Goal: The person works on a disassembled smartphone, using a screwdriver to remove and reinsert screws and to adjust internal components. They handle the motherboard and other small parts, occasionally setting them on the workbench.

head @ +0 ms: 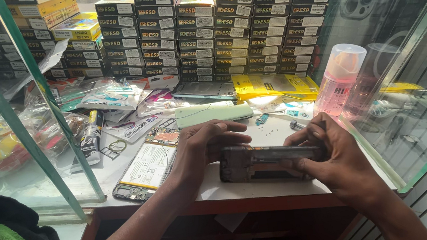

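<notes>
Gripping one end of a dark phone frame on the white worktop, the left hand curls its fingers over it. The right hand pinches the other end. An opened phone lies just left of the left hand; a pink bottle stands beyond the right.

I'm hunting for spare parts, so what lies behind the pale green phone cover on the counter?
Behind the pale green cover lie a dark phone panel and a yellow packet, then stacked small boxes. The counter under the cover is hidden.
</notes>
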